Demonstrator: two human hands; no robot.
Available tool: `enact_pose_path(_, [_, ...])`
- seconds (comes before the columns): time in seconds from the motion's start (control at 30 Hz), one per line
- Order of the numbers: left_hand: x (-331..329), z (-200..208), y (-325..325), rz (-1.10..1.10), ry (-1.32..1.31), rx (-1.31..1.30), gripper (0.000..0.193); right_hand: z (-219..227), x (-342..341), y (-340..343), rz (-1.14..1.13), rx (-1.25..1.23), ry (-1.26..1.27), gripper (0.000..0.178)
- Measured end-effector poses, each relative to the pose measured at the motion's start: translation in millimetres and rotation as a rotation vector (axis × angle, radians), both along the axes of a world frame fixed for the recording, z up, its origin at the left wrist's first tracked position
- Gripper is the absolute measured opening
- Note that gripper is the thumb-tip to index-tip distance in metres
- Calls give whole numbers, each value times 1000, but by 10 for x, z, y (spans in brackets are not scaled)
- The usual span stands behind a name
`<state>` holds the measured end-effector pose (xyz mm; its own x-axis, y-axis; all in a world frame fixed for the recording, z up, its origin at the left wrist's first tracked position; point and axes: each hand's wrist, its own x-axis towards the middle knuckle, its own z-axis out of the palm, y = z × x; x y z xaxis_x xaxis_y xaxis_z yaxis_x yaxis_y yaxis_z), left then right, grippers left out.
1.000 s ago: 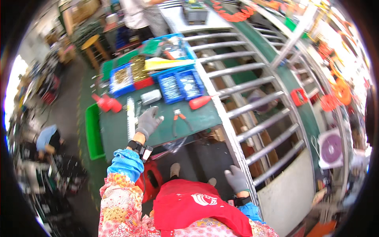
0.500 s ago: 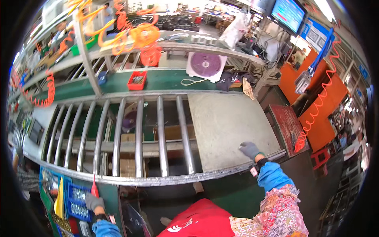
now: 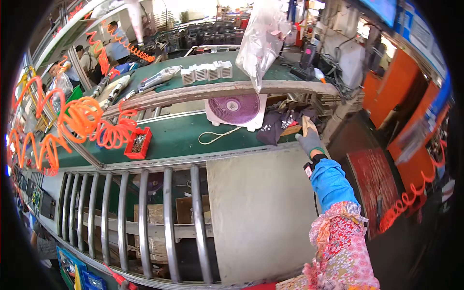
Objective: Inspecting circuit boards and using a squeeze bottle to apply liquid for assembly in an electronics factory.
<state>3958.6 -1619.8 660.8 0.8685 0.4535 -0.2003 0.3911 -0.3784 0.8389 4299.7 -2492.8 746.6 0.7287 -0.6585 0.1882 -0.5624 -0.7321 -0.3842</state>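
Observation:
My right hand, in a grey glove, reaches across to the far edge of the pale flat board. Its fingers close at the lower end of a tan cloth; the fingertips are partly hidden there. Beside the cloth lies a bundle of dark fabric. To the left of that, a purple round fan in a white square frame rests on the green surface. My left hand is out of the picture; a red pointed tool shows at the lower edge, below the rollers.
Metal rollers run left of the board. A red bin of small metal parts stands behind them, near orange coiled hoses. White blocks and a hanging plastic bag are at the upper shelf. A red-topped stand is right.
My right hand has moved from the board's near edge to the tan cloth at its far edge. My left hand has left the picture. The view has shifted forward.

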Motion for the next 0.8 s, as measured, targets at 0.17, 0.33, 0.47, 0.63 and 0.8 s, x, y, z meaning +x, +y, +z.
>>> enact_pose_path(0.17, [307, 873, -1704, 440, -49, -650, 25, -118, 1097, -553, -63, -57, 69, 99])
enact_pose_path(0.33, [582, 1085, -2402, 111, 25, -177, 16, -250, 1892, -1000, -249, -114, 152, 100])
enact_pose_path(0.47, [826, 1123, -2691, 421, 96, -525, 19, -534, 2275, -1346, -163, -150, 328, 90])
enact_pose_path(0.63, [1217, 1032, -2957, 263, 102, -507, 20, -680, 2176, -1533, -71, -108, 190, 59])
enact_pose_path(0.8, [1451, 865, -3128, 117, 76, -441, 56, -204, 1115, -1011, 150, 81, -481, 38])
